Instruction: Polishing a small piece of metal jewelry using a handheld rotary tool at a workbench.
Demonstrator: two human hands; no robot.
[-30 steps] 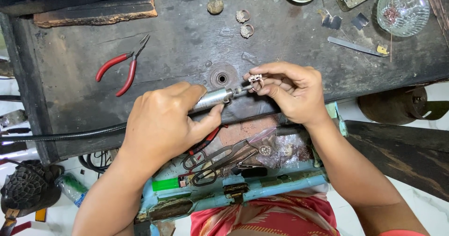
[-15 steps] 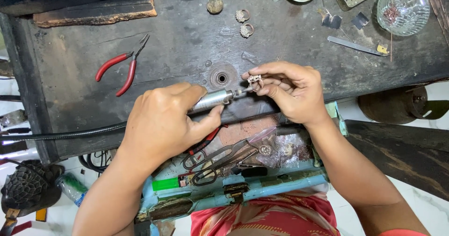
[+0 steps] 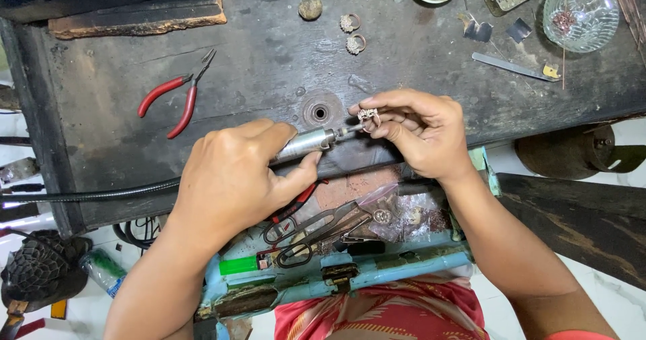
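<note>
The fingertips of the right hand (image 3: 420,134), just right of the frame's centre, were pinched shut around a small silver ring (image 3: 368,116), holding it up against the tip of a rotary handpiece (image 3: 311,142). The left hand (image 3: 232,178), at centre left, was wrapped closed around the metal body of that handpiece, thumb along its underside, and a black flexible shaft (image 3: 87,194) ran from under the palm away to the left edge. Both hands hovered over the near edge of a dark, worn workbench (image 3: 256,71), right beside a round metal socket (image 3: 319,112) set in its top. Further up the bench lay red-handled pliers (image 3: 176,94) at upper left, two more rings (image 3: 353,33) near the top centre, a flat metal strip (image 3: 511,66) and a clear glass bowl (image 3: 580,11) at upper right. Below the hands, toward the bottom centre, an open blue drawer (image 3: 377,273) held scissors (image 3: 313,229) and a small plastic bag (image 3: 404,212) of bits. A black turtle-shaped object (image 3: 37,266) sat on the floor at lower left.
</note>
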